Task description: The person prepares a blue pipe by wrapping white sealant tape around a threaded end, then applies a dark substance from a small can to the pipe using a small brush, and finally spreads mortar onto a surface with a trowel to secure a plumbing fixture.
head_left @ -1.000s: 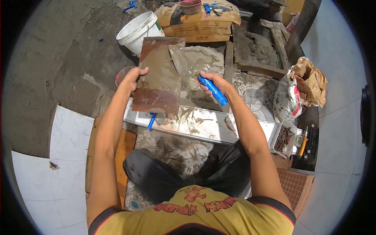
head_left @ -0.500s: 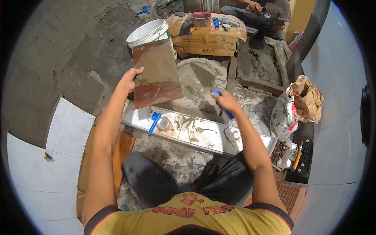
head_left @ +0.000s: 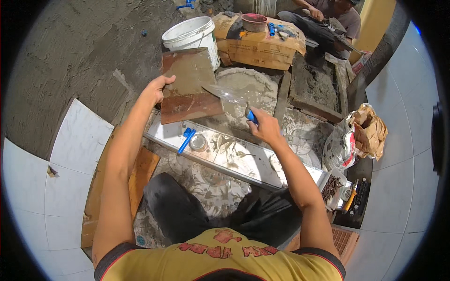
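Note:
My left hand [head_left: 158, 90] is closed on the left edge of a reddish-brown tile [head_left: 187, 107], thumb on top. Grey-brown wet mortar coats much of the tile's face, leaving bare bands at the top left and along the bottom. In my right hand [head_left: 266, 125] is the blue handle of a trowel [head_left: 229, 95]. Its shiny blade, partly blurred, points left, and the tip overlaps the tile's right side; whether it touches I cannot tell. Behind the blade lies a round patch of wet mortar [head_left: 253, 84].
A white bucket [head_left: 187, 30] stands behind the tile, beside a cardboard box [head_left: 253, 50] carrying a red bowl [head_left: 254, 22]. Across my front runs a white ledge [head_left: 225, 161] with a blue plastic piece [head_left: 187, 139] and round container [head_left: 198, 143]. Another person [head_left: 323, 28] sits far right.
The trowel has swung round so its blade reaches left over the tile's edge, and my right hand has shifted slightly left. The tile stays in my left hand; the whole view has shifted a little.

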Demonstrator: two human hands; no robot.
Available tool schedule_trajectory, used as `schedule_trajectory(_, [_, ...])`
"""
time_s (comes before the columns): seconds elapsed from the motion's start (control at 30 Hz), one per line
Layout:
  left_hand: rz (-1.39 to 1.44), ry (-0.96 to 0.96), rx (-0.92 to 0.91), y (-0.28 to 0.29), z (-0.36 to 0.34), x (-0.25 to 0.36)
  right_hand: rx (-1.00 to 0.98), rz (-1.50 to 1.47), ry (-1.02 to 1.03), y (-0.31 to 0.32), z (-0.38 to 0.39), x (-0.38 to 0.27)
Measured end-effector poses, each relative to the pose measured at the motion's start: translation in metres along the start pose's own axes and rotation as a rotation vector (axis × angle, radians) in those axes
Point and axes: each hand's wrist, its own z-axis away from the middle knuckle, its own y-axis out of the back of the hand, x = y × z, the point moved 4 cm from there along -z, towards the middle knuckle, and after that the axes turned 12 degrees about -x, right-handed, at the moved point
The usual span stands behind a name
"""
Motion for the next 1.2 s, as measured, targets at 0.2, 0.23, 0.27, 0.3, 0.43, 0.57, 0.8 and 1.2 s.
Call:
schedule_trajectory(0.2, [-0.384, -0.08, -0.03, -0.002, 0.023, -0.017, -0.087, -0.031, -0.252, -0.048, -0.031, 0.009])
schedule_trajectory(0.23, [-0.374, -0.071, -0.015, 0.004, 0.029, -0.02, -0.108, -0.023, -0.312, -0.053, -0.035, 0.018])
schedule_trajectory(0.27, [-0.359, -0.088, 0.045, 0.011, 0.035, -0.022, -0.127, -0.028, -0.311, -0.058, -0.039, 0.038])
schedule_trajectory(0.3, [-0.345, -0.107, 0.096, 0.015, 0.036, -0.026, -0.28, -0.101, -0.444, -0.065, -0.039, 0.073])
schedule_trajectory(0.43, [-0.147, -0.217, 0.224, 0.109, 0.091, -0.03, -0.133, -0.159, -0.465, -0.043, -0.05, 0.043])
schedule_trajectory(0.57, [0.017, -0.288, 0.344, 0.165, 0.133, -0.049, 0.11, -0.256, -0.336, -0.011, -0.054, 0.016])
schedule_trajectory(0.8, [-0.191, -0.246, 0.533, 0.226, 0.145, -0.087, -0.262, -0.271, -0.707, -0.049, -0.036, 0.065])
schedule_trajectory(1.2, [-0.702, 0.013, 0.37, 0.294, 0.077, -0.107, 0.008, -0.426, -0.652, -0.008, -0.027, 0.021])
